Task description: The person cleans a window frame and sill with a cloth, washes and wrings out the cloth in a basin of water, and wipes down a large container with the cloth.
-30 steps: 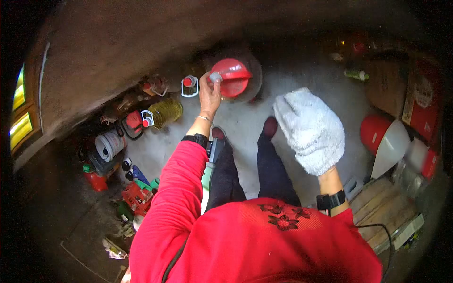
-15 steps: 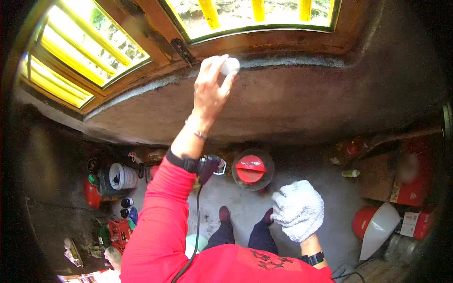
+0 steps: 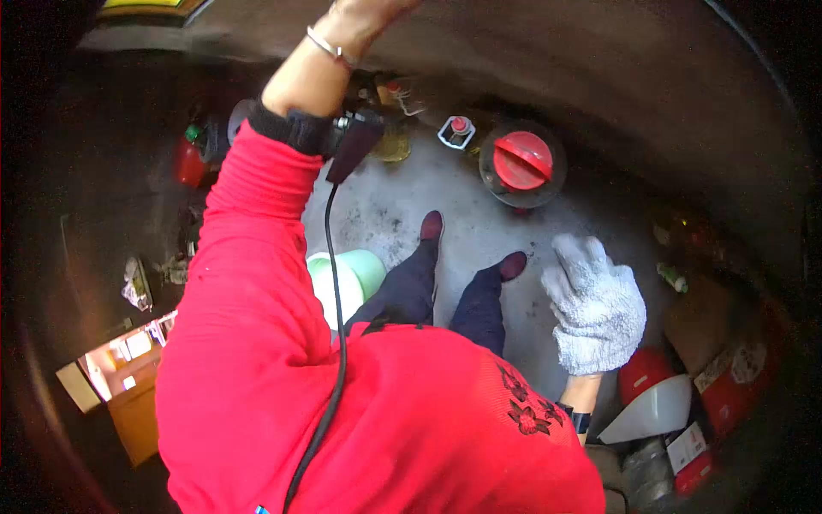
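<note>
My left hand (image 3: pixel 377 12) reaches up past the top edge of the view. Only its wrist side shows, with a metal bangle (image 3: pixel 330 45) below it. The fingers and anything in them are cut off. A small black device (image 3: pixel 355 146) with a cable is strapped at that red cuff. My right hand (image 3: pixel 599 308) wears a thick white fluffy glove and hangs low over the floor. Its fingers are stretched out and somewhat apart, holding nothing. Beyond it on the floor stands a round container with a red lid (image 3: pixel 523 160).
A pale green bucket (image 3: pixel 363 271) stands by my legs. Near the wall are a bottle with a red cap (image 3: pixel 458 130) and a yellowish container (image 3: pixel 392 146). At right lie a red-and-white scoop-shaped thing (image 3: pixel 655 407) and red boxes. A brown wall (image 3: pixel 599 60) rises ahead.
The view has tipped down and turned, so the windows have nearly left it. My left hand, earlier holding a small white rounded thing near the sill, is mostly out of frame. The gloved fingers have spread.
</note>
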A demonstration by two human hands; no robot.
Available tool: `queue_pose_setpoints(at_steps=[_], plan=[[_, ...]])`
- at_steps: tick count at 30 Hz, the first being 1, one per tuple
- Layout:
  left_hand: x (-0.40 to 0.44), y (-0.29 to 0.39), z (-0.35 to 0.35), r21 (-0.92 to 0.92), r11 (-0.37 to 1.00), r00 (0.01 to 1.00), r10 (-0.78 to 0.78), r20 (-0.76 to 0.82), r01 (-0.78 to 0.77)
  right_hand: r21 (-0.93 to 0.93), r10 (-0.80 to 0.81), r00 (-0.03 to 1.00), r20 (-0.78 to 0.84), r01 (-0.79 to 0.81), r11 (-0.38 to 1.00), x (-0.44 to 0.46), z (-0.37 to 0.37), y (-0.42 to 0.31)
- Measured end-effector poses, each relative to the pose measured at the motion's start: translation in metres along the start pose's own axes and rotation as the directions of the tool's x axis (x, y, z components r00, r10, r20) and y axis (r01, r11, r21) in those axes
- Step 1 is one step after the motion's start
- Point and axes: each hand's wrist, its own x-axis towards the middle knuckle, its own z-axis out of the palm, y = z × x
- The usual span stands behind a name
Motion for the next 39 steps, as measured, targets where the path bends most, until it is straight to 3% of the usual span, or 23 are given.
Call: queue_pose_setpoints(at_steps=[1, 5, 7, 14, 24, 27, 34, 39], plan=[[-0.014, -0.008, -0.008, 0.036, 0.999, 0.999, -0.035, 0.028, 0.034, -0.020, -0.027, 1.000, 0.013, 0.028, 0.999, -0.006, -0.001, 0.000], [-0.052, -0.027, -0.042, -0.066, 0.881, 0.884, -0.466, 0.043, 0.468, -0.124, -0.121, 0.991, 0.064, 0.129, 0.984, 0.000, -0.005, -0.011], [-0.054, -0.035, -0.068, -0.178, 0.877, 0.887, -0.460, -0.041, 0.447, -0.184, -0.159, 0.983, 0.088, 0.173, 0.968, 0.003, -0.009, -0.014], [-0.044, -0.033, -0.132, -0.124, 0.913, 0.903, -0.405, -0.145, 0.389, -0.175, -0.185, 0.982, 0.042, 0.189, 0.966, 0.001, -0.019, -0.032], [-0.042, -0.028, -0.118, 0.138, 0.889, 0.896, -0.417, -0.154, 0.437, -0.160, -0.148, 0.989, 0.004, 0.147, 0.976, 0.013, -0.030, -0.044], [-0.044, -0.031, -0.116, 0.037, 0.864, 0.860, -0.495, -0.122, 0.502, -0.155, -0.135, 0.991, -0.008, 0.133, 0.979, 0.018, -0.031, -0.051], [-0.051, -0.035, -0.112, 0.117, 0.897, 0.904, -0.418, -0.086, 0.426, -0.041, -0.083, 0.996, -0.013, 0.082, 0.996, 0.013, -0.032, -0.051], [-0.035, -0.023, -0.101, -0.189, 0.884, 0.899, -0.437, -0.015, 0.427, 0.067, -0.010, 1.000, -0.019, 0.012, 0.998, 0.013, -0.033, -0.043]])
